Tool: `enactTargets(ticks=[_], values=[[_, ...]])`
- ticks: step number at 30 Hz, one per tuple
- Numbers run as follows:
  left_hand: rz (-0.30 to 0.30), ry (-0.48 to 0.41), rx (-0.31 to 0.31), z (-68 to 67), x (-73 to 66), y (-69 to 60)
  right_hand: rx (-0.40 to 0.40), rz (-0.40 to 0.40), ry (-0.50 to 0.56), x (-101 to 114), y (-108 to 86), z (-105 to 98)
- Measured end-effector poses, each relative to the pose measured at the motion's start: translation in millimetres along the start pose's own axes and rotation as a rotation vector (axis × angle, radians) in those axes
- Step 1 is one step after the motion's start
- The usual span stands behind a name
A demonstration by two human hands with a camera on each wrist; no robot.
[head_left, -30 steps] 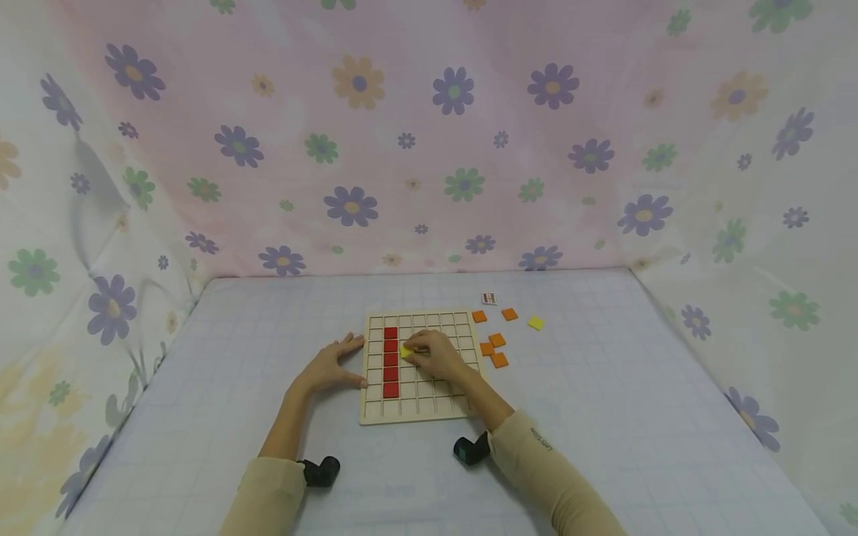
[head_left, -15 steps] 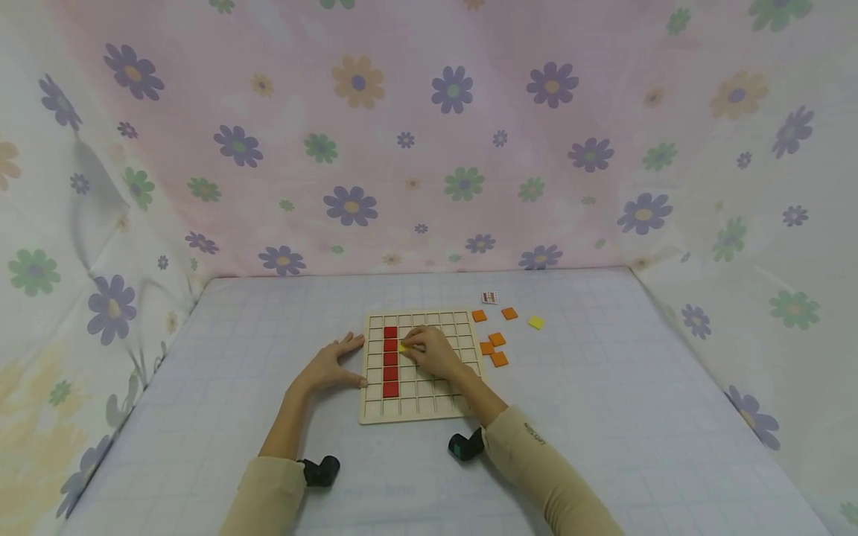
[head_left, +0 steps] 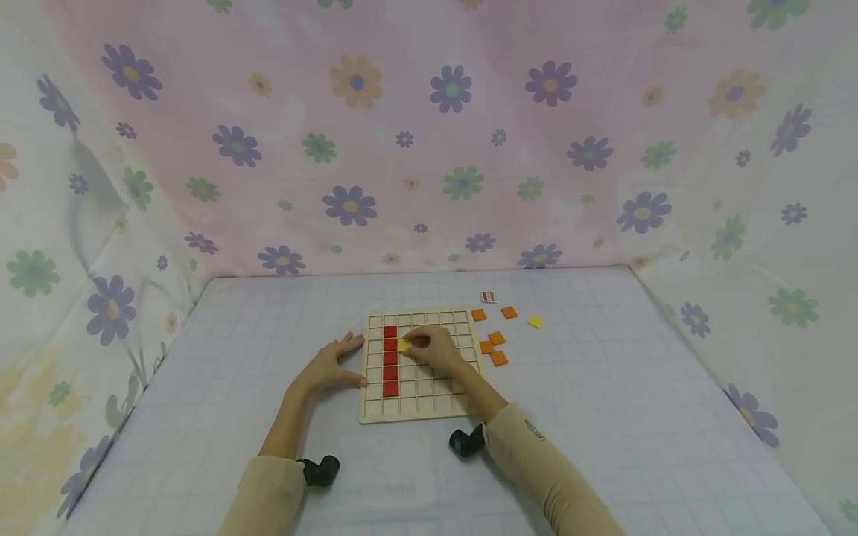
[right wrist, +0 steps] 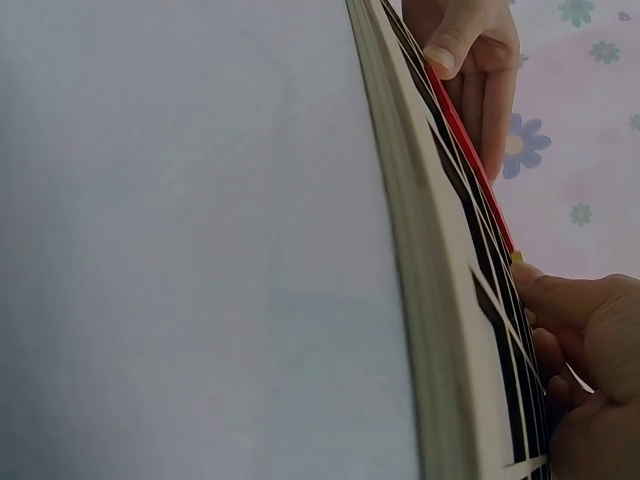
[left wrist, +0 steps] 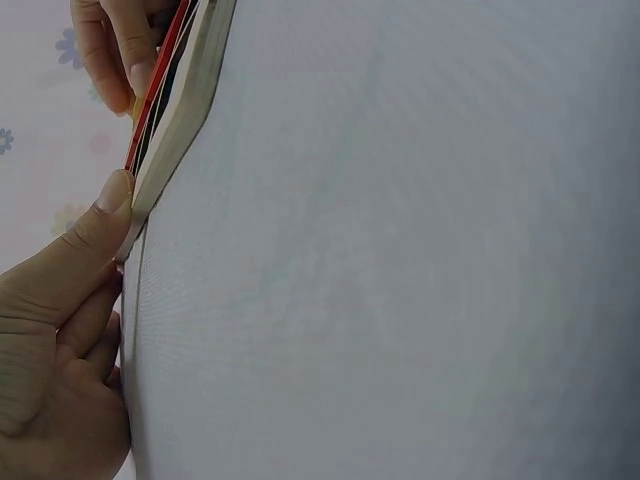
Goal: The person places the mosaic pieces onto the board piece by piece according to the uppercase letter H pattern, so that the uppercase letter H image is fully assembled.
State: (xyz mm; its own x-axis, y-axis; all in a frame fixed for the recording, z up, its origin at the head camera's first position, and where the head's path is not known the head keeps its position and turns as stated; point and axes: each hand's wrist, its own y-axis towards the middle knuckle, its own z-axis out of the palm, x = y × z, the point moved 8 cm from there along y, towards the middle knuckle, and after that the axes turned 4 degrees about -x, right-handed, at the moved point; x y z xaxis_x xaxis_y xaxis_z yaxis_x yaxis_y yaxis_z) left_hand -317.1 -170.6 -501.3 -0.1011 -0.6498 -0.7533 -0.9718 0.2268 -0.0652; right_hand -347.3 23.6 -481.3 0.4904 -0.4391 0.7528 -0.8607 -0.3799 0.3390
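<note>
A pale wooden grid board (head_left: 408, 406) lies on the table. In one of its left columns sits a line of several red square tiles (head_left: 390, 358). My right hand (head_left: 437, 350) pinches a yellow square tile (head_left: 404, 345) between thumb and fingertips, right beside the second red tile from the top. In the right wrist view only a bit of that yellow tile (right wrist: 516, 257) shows by the thumb. At the board's left edge rests my left hand (head_left: 328, 366), thumb and fingers spread and touching the rim; the left wrist view shows its thumb against the edge.
Right of the board lie several loose orange tiles (head_left: 499, 358) and another yellow tile (head_left: 535, 321). A small printed card (head_left: 489, 297) is behind them. Black wrist devices (head_left: 322, 471) sit at both cuffs. Flowered cloth (head_left: 415, 164) hangs around the table (head_left: 603, 417).
My right hand has shifted slightly up the board with the yellow tile, from beside the third red tile to beside the second. The left hand has stayed in place.
</note>
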Motion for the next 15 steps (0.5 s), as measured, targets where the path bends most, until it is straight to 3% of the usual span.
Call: enactTargets(ticks=[15], values=[[-0.002, 0.012, -0.003, -0.7, -0.4, -0.5, -0.004, 0.049, 0.069, -6.0, 0.0, -1.4]])
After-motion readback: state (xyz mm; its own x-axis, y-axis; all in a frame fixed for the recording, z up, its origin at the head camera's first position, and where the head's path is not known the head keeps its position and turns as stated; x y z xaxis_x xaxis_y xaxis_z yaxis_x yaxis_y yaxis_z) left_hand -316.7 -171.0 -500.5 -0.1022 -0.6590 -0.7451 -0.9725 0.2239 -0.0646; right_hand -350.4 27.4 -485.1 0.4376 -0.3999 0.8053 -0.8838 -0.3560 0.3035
